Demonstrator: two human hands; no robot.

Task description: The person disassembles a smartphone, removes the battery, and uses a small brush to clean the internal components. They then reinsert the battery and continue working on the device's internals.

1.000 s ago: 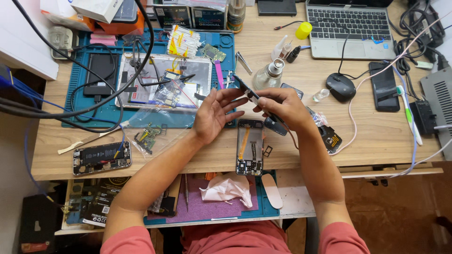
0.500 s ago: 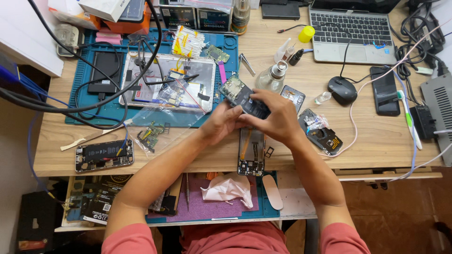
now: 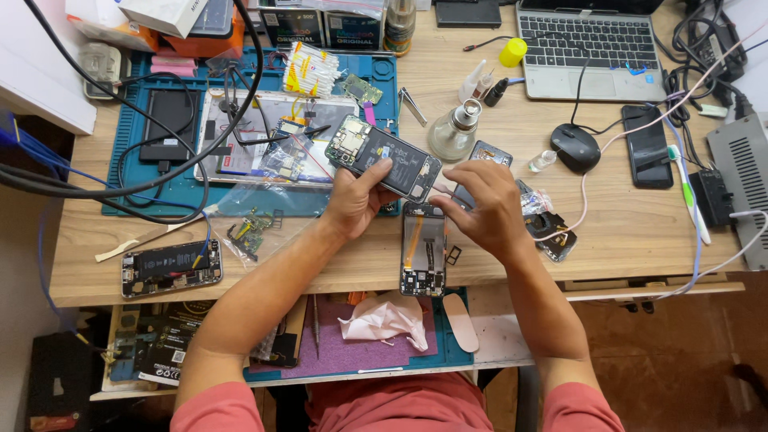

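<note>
Left hand (image 3: 356,200) grips opened phone (image 3: 384,158); right hand (image 3: 480,204) pinches its lower edge

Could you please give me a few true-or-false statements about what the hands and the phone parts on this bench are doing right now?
1. The left hand holds an opened phone with its battery and circuit board showing. True.
2. The right hand rests on the black mouse. False: it is by the opened phone's lower end, apart from the mouse.
3. A second opened phone frame lies on the table edge between the forearms. True.
4. The laptop sits at the bench's near left corner. False: it is at the far right.
</note>
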